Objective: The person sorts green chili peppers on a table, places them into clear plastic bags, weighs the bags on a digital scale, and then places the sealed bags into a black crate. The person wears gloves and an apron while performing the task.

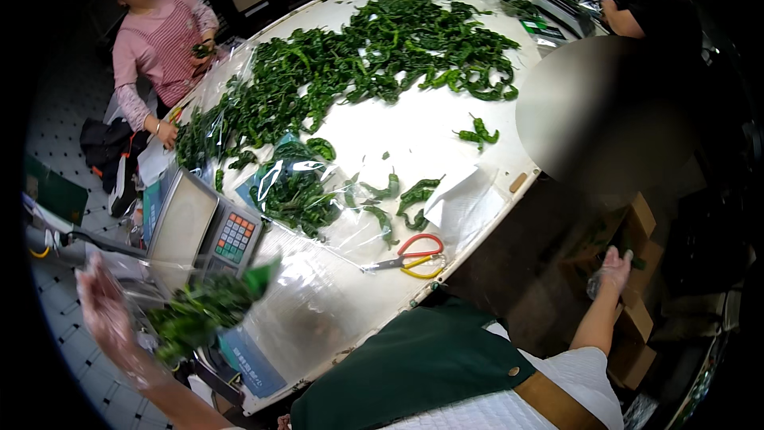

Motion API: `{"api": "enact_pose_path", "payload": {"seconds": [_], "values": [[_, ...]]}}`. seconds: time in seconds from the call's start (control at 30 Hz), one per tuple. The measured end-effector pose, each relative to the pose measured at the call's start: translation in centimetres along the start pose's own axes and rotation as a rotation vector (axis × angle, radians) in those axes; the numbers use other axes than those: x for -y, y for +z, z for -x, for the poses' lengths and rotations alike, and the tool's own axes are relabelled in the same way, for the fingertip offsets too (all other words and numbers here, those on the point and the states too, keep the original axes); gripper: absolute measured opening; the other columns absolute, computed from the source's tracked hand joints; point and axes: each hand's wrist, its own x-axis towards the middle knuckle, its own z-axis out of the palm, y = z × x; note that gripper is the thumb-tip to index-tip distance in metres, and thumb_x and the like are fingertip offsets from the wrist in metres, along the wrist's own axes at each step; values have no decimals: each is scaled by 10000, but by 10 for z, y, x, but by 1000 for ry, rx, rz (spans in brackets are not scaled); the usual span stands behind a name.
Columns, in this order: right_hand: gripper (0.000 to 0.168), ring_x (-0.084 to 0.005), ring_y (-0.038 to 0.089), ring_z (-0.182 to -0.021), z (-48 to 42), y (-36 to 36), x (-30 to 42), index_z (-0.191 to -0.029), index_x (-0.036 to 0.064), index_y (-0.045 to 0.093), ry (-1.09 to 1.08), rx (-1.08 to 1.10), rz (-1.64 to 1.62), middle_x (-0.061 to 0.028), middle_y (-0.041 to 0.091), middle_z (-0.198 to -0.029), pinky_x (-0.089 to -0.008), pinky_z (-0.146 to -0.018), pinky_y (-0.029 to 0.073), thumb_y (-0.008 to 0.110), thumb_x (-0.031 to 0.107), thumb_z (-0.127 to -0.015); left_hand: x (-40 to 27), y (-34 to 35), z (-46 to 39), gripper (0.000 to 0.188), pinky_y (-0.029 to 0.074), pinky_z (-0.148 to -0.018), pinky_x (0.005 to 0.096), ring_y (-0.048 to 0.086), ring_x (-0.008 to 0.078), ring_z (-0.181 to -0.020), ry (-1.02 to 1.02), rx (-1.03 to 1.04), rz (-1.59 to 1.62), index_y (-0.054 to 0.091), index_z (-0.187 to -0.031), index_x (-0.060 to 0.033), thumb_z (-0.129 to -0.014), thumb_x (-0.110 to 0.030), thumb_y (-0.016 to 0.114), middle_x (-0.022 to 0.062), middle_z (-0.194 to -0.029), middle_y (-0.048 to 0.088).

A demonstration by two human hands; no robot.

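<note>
My left hand (pixel 107 316), in a clear plastic glove, is at the lower left beside a clear bag of green peppers (pixel 206 310); blur hides how it touches the bag. At the right, my gloved right hand (pixel 613 269) reaches over an open cardboard box (pixel 641 263) with something green in it; its grip is unclear. Another clear bag of peppers (pixel 298 197) lies on the white table (pixel 370 125), with several loose peppers (pixel 418 191) beside it. Scissors with red and yellow handles (pixel 418 260) lie near the table edge. A big pile of green peppers (pixel 358 60) covers the table's far part.
A digital scale (pixel 209 227) stands at the table's left edge. A co-worker in pink (pixel 158 42) touches the pile's left end; another in black (pixel 662 30) is at the upper right. Flat bags (pixel 245 358) lie near the lower left corner, white paper (pixel 456 191) near the right edge.
</note>
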Motion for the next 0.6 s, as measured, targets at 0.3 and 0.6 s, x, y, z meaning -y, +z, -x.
{"api": "enact_pose_path", "payload": {"seconds": [0.3, 0.6], "values": [[173, -98, 586, -639, 154, 233, -106, -980, 59, 615, 10, 796, 784, -31, 641, -808, -243, -594, 480, 606, 217, -911, 81, 30, -52, 305, 453, -1013, 430, 534, 272, -1228, 489, -740, -422, 554, -1096, 49, -1028, -191, 377, 214, -1305, 543], [279, -258, 652, -790, 312, 410, -268, -972, 24, 651, -584, 1794, 1344, -140, 683, -841, -373, -736, 504, 576, 277, -883, 242, 39, -8, 427, 451, -929, 356, 584, 215, -1073, -23, -912, -620, 538, -1256, -14, -995, -346, 474, 128, -1241, 589]]}}
